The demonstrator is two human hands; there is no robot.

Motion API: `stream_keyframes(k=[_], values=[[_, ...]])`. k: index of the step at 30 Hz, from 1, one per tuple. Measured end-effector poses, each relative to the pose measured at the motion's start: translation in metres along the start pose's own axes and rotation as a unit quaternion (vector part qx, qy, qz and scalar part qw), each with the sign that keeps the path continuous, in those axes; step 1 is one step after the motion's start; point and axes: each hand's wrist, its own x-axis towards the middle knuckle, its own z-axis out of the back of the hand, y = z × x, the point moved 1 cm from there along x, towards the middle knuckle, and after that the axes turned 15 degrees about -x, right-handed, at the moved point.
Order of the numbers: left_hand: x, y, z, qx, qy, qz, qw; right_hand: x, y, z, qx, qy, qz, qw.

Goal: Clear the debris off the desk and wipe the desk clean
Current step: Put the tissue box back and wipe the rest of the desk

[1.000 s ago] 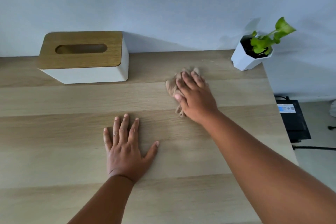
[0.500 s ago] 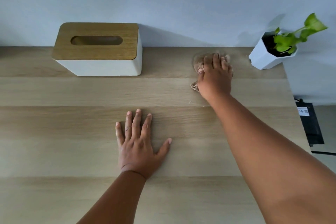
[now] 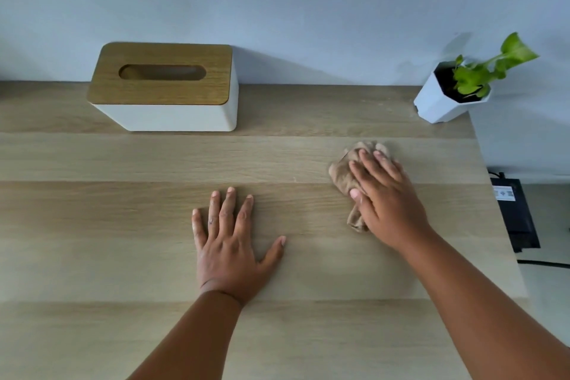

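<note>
Right hand (image 3: 389, 201), right of centre in the frame: fingers (image 3: 374, 165) straight, slightly spread, pressing flat on a crumpled beige cloth (image 3: 344, 177). Thumb lies against the cloth's lower left fold. Cloth bunched under palm and fingers, edges showing above the fingertips and to the left; a tail pokes out below the thumb.

Left hand (image 3: 229, 244), centre of the frame: fingers wide and flat, palm down on the bare wooden desk (image 3: 92, 225), thumb splayed to the right. Holds nothing. Well apart from the cloth.

Upper left: white tissue box (image 3: 166, 92) with a wooden slotted lid, at the wall. Upper right, at the desk's back corner: white faceted pot with a green plant (image 3: 456, 92). Right edge, off the desk and lower down: black device (image 3: 515, 216) with a label, a cable running from it.
</note>
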Motion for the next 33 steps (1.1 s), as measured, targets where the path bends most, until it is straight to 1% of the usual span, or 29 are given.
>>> stream_keyframes(k=[5, 7, 8, 9, 11, 14, 17, 19, 21, 22, 24, 28, 31, 33], values=[[0.000, -0.001, 0.001, 0.003, 0.006, 0.003, 1.000, 0.059, -0.008, 0.000, -0.001, 0.013, -0.172, 0.985], [0.001, -0.001, 0.001, 0.003, 0.006, 0.004, 1.000, 0.092, 0.002, 0.003, 0.013, 0.026, -0.217, 0.976], [0.001, -0.001, 0.001, 0.003, 0.007, 0.005, 1.000, 0.105, 0.011, 0.004, 0.023, 0.034, -0.222, 0.974], [0.000, 0.000, 0.000, 0.003, 0.006, 0.005, 1.000, 0.114, 0.021, 0.005, 0.027, 0.037, -0.214, 0.976], [0.000, 0.000, 0.000, 0.004, 0.002, 0.003, 1.000, 0.122, 0.044, 0.007, 0.021, 0.032, -0.163, 0.986], [0.000, 0.001, -0.001, 0.008, -0.001, 0.002, 1.000, 0.101, 0.076, 0.010, 0.023, 0.016, -0.043, 0.999], [0.000, 0.002, -0.001, 0.009, -0.004, -0.005, 1.000, 0.052, 0.090, 0.006, 0.011, 0.002, 0.078, 0.997], [0.000, 0.002, -0.001, 0.006, -0.005, -0.005, 1.000, 0.018, 0.081, 0.002, -0.005, -0.003, 0.119, 0.993], [-0.001, 0.002, -0.001, 0.006, -0.005, -0.004, 1.000, -0.008, 0.057, -0.001, -0.019, -0.006, 0.118, 0.993], [-0.001, 0.002, -0.001, 0.006, -0.005, -0.004, 1.000, -0.018, 0.043, -0.002, -0.024, -0.006, 0.099, 0.995], [-0.001, 0.002, -0.001, 0.006, -0.004, -0.006, 1.000, -0.025, 0.014, -0.003, -0.026, 0.007, 0.021, 0.999], [-0.001, 0.003, -0.003, 0.010, -0.003, -0.010, 1.000, 0.013, -0.011, -0.004, -0.033, 0.037, -0.137, 0.989], [-0.001, 0.005, -0.004, 0.008, -0.013, -0.016, 1.000, 0.066, -0.012, -0.003, -0.017, 0.046, -0.208, 0.977], [-0.001, 0.006, -0.005, 0.009, -0.016, -0.021, 1.000, 0.100, -0.011, 0.000, -0.002, 0.048, -0.230, 0.972]])
